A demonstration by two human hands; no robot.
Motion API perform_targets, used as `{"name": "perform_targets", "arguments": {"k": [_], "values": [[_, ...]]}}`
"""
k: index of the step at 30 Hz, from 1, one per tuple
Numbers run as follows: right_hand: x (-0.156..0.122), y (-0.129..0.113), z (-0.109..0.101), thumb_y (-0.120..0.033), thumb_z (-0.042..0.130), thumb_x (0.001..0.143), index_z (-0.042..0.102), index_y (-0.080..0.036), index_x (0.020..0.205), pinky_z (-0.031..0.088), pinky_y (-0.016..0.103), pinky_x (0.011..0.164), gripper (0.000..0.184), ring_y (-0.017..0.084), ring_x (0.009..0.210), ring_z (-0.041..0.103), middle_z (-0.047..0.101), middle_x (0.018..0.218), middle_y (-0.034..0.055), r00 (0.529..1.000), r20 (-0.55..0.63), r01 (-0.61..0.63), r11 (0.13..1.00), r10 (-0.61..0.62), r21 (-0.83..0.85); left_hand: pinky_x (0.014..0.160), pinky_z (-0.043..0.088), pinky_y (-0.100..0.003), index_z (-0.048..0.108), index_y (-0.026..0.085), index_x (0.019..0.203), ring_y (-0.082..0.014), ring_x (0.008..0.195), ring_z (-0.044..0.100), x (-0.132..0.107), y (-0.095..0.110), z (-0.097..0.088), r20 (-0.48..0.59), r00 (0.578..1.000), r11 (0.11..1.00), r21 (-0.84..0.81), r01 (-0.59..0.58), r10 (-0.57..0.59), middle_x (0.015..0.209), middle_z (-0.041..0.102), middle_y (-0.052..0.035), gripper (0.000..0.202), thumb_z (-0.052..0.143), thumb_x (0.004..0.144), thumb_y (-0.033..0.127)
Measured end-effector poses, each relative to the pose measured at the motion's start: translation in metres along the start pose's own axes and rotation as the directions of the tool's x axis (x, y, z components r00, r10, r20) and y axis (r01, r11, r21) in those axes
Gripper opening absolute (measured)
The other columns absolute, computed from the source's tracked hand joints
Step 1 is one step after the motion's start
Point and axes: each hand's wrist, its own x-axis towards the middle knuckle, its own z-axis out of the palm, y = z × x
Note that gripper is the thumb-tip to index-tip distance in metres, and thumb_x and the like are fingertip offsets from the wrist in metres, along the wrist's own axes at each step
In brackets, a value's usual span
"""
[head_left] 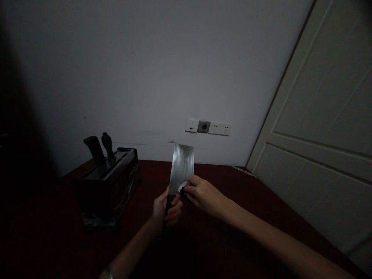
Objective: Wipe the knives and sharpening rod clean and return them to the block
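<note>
Light low; detail limited.

Left hand [167,211]: just below frame centre, toward 6 o'clock. Fingers fully curled round the dark handle of a cleaver [182,164], thumb up along the handle's left side. Firm closed grip.

Cleaver: held above the table [238,201], blade upright, tip toward 12 o'clock, leaning slightly to 1 o'clock. Broad flat face turned to the camera. Blade sits at frame centre, in front of the wall [145,58].

Right hand [203,193]: at 3 o'clock of the blade's lower end, touching it. Fingers drawn together, nearly closed, pinching a small pale piece [184,186] against the steel just above the handle. What that piece is cannot be told.

Surroundings: knife block [110,186] on the table at 9 o'clock of the hands, well apart from them, two dark handles [93,149] sticking up from its top. Socket strip [208,127] on the wall at 12 o'clock of the blade tip. Door [319,135] at 3 o'clock.
</note>
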Motion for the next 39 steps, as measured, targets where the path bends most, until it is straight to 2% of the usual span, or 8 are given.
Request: {"name": "perform_targets", "arguments": {"k": [8,11,15,19,26,30,34,39], "values": [[-0.004,-0.007,-0.022,-0.007,0.050,0.079,0.063,-0.013,0.078,0.040,0.027,0.059,0.014,0.017,0.073,0.050,0.057,0.080,0.0083,0.997,-0.028,-0.081,0.991,0.079,-0.107,0.025,0.023,-0.015,0.044,0.015,0.065,-0.0042,0.028,0.015,0.000,0.004,-0.001,-0.013,0.999,0.999,-0.006,-0.045,0.044,0.045,0.031,0.0057,0.046,0.020,0.089,0.046],[0.000,-0.010,-0.022,-0.010,0.048,0.082,0.062,-0.013,0.082,0.039,0.028,0.060,0.014,0.018,0.074,0.048,0.056,0.082,0.0093,0.999,-0.039,0.004,0.987,-0.010,-0.163,0.026,0.024,-0.015,0.044,0.015,0.065,-0.0044,0.028,0.016,-0.001,0.003,-0.004,-0.015,0.999,0.999,-0.006,-0.041,0.041,0.045,0.031,0.0056,0.044,0.023,0.089,0.045],[0.006,-0.009,-0.008,-0.014,0.044,0.086,0.061,-0.013,0.085,0.039,0.027,0.063,0.017,0.017,0.077,0.047,0.056,0.083,0.0083,0.985,-0.002,0.171,0.977,-0.172,-0.131,0.026,0.023,-0.016,0.045,0.015,0.065,-0.0044,0.028,0.017,-0.001,0.001,-0.005,0.003,1.000,1.000,-0.009,0.004,-0.004,0.045,0.031,0.0052,0.046,0.023,0.089,0.047],[0.005,-0.001,-0.002,-0.013,0.044,0.086,0.060,-0.013,0.086,0.039,0.026,0.063,0.016,0.016,0.078,0.047,0.056,0.087,0.0078,0.984,0.018,0.180,0.981,-0.179,-0.068,0.025,0.022,-0.016,0.046,0.015,0.065,-0.0043,0.027,0.017,-0.002,0.000,-0.004,0.020,0.999,1.000,-0.013,0.028,-0.028,0.045,0.031,0.0052,0.049,0.021,0.088,0.050],[-0.011,0.016,-0.011,-0.010,0.045,0.084,0.061,-0.013,0.082,0.040,0.028,0.062,0.016,0.018,0.079,0.047,0.055,0.086,0.0086,0.998,0.034,0.049,0.993,-0.046,-0.103,0.025,0.023,-0.015,0.045,0.015,0.064,-0.0040,0.027,0.017,0.001,0.000,-0.002,0.001,0.999,0.999,-0.014,0.037,-0.037,0.044,0.030,0.0055,0.053,0.017,0.088,0.054],[-0.029,0.030,-0.006,-0.010,0.044,0.084,0.062,-0.014,0.085,0.041,0.029,0.063,0.018,0.018,0.076,0.047,0.054,0.082,0.0083,0.996,-0.063,-0.074,0.992,0.068,-0.106,0.024,0.023,-0.014,0.046,0.015,0.064,-0.0035,0.028,0.016,0.002,0.000,-0.002,-0.063,0.998,1.000,0.006,0.007,-0.006,0.044,0.030,0.0057,0.053,0.019,0.087,0.055],[-0.053,0.040,0.020,-0.012,0.043,0.085,0.062,-0.015,0.088,0.043,0.031,0.070,0.020,0.019,0.080,0.049,0.055,0.084,0.0091,0.953,-0.140,-0.275,0.961,0.268,-0.032,0.024,0.022,-0.014,0.047,0.014,0.065,-0.0029,0.029,0.015,0.003,0.001,-0.007,-0.156,0.988,0.999,0.052,-0.007,0.015,0.045,0.030,0.0063,0.052,0.023,0.086,0.056],[-0.076,0.040,0.075,-0.010,0.040,0.084,0.063,-0.014,0.079,0.043,0.028,0.070,0.025,0.019,0.077,0.054,0.058,0.084,0.0104,0.883,0.031,-0.467,0.883,0.468,-0.041,0.026,0.021,-0.014,0.046,0.015,0.067,-0.0033,0.031,0.017,0.004,0.000,-0.017,-0.275,0.961,0.994,0.111,0.014,0.017,0.047,0.032,0.0060,0.048,0.029,0.085,0.057]]}}
